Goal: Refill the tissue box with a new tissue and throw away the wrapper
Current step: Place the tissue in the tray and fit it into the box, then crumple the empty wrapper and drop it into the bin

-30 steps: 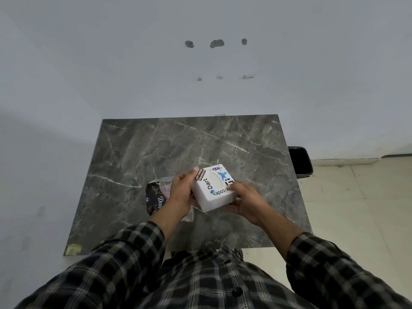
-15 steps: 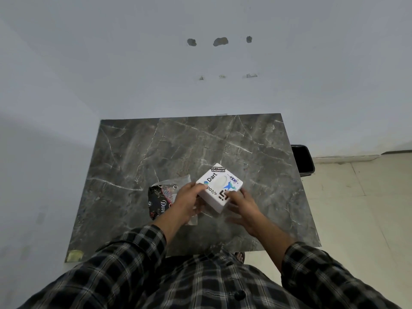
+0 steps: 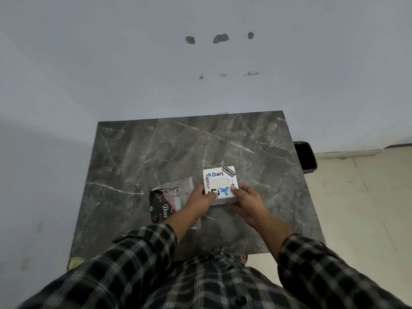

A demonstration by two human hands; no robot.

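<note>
A white square tissue box (image 3: pixel 219 179) with stickers and an oval top slot rests flat on the dark marble table (image 3: pixel 156 152). My left hand (image 3: pixel 200 198) grips its near-left edge and my right hand (image 3: pixel 246 197) grips its near-right corner. White tissue shows through the slot. A black and clear plastic wrapper (image 3: pixel 166 202) marked "Dove" lies just left of the box, partly under my left wrist.
A black bin (image 3: pixel 305 156) stands on the tiled floor off the table's right edge. Grey walls close the far and left sides. A yellowish scrap (image 3: pixel 77 262) sits at the table's near-left corner.
The box was held tilted above the table a second ago. Both hands have turned it and set it down flat, slot upward, a little farther right.
</note>
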